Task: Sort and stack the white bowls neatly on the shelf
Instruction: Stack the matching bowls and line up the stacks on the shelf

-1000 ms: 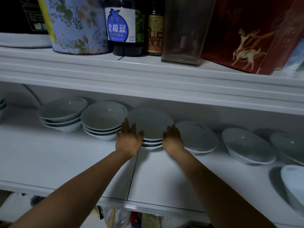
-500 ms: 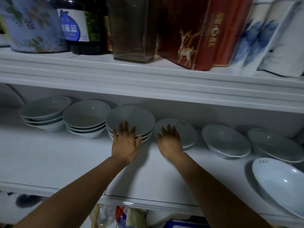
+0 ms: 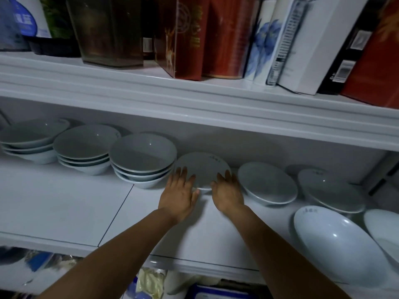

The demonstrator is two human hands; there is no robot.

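Three stacks of white bowls stand in a row at the back of the white shelf [image 3: 64, 203]: a left stack [image 3: 28, 141], a middle stack [image 3: 84, 148] and a right stack [image 3: 141, 159]. Just right of them sits a single white bowl [image 3: 203, 167]. My left hand [image 3: 179, 195] rests at its left front rim and my right hand [image 3: 228, 190] at its right front rim, fingers spread along the edge. Whether the hands grip the bowl or only touch it is unclear. More single white bowls lie further right [image 3: 266, 182], [image 3: 330, 189], [image 3: 336, 242].
The upper shelf's front edge [image 3: 194, 104] overhangs the bowls, carrying a dark clear container [image 3: 108, 29], red boxes [image 3: 194, 35] and white boxes [image 3: 302, 44]. Another bowl [image 3: 386, 234] is cut off at the right edge. Bags and clutter sit below the shelf [image 3: 151, 281].
Both hands have left the third stack and shifted right to the single bowl beside it. The view has panned right, showing more loose bowls.
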